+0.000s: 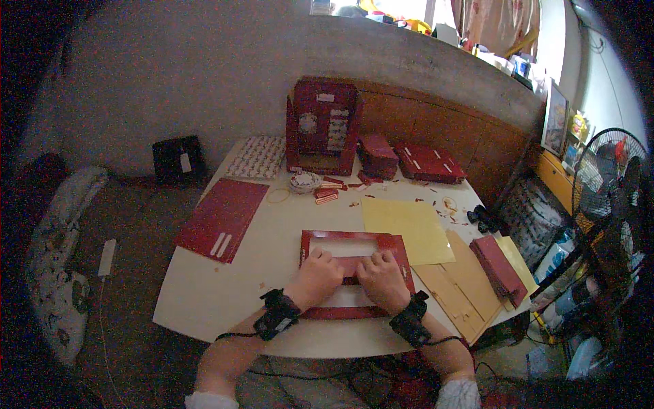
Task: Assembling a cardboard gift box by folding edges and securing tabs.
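On the table in front of me lies a dark red cardboard piece (350, 264) with rectangular cut-out windows. My left hand (317, 278) is closed on its middle strip, fingers curled. Close beside it, my right hand (383, 281) is closed on the same strip, toward the right side. The fingertips are partly hidden by the knuckles. Each wrist wears a black strapped device with a cable. To the left is a flat red sheet (225, 213) with two white strips. A yellow sheet (405, 228) lies right of the cardboard piece.
A red upright box (323, 129) stands at the back, beside red cardboard stacks (429, 163) and a sheet of stickers (257, 158). A tape roll (304, 180) and scraps lie before it. Brown boards (463, 290) and a red stack (499, 267) sit right, near a fan (610, 177).
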Action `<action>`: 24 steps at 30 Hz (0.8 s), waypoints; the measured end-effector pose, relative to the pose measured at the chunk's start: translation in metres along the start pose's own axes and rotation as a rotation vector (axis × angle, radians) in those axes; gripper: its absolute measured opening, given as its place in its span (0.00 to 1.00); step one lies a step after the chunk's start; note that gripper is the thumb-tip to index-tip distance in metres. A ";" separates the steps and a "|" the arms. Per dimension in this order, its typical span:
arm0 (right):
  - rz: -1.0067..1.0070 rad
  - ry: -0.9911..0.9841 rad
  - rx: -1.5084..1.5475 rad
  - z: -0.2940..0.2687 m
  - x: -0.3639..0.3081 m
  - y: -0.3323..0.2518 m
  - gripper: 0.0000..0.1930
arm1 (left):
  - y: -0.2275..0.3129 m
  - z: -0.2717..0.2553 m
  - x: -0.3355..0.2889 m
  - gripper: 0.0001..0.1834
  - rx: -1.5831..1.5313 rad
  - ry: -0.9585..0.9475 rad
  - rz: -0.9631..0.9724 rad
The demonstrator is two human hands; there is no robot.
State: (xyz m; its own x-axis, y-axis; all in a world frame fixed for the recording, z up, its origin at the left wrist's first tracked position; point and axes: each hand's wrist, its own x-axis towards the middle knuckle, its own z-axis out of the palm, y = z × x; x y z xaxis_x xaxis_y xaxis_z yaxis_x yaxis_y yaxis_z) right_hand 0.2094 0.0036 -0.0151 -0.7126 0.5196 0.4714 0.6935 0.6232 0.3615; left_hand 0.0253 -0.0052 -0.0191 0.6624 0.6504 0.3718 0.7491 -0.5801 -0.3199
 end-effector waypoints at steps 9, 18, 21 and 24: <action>-0.004 0.016 0.061 -0.005 0.003 -0.003 0.04 | 0.003 -0.005 0.003 0.04 0.010 0.017 0.063; -0.002 -0.031 0.089 -0.005 0.004 -0.009 0.03 | 0.005 -0.005 0.003 0.04 -0.172 -0.076 0.003; 0.001 -0.055 0.082 -0.006 0.005 -0.010 0.03 | 0.005 -0.006 0.003 0.04 -0.164 -0.048 -0.007; 0.000 -0.046 0.098 -0.006 0.005 -0.010 0.04 | 0.005 -0.009 0.002 0.04 -0.091 0.003 -0.015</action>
State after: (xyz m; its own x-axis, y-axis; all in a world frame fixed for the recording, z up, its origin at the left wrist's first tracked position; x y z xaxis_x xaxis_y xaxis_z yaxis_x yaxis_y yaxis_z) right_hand 0.1996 -0.0035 -0.0115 -0.7183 0.5443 0.4333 0.6813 0.6764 0.2797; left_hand 0.0298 -0.0111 -0.0122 0.6509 0.6581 0.3784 0.7551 -0.6126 -0.2334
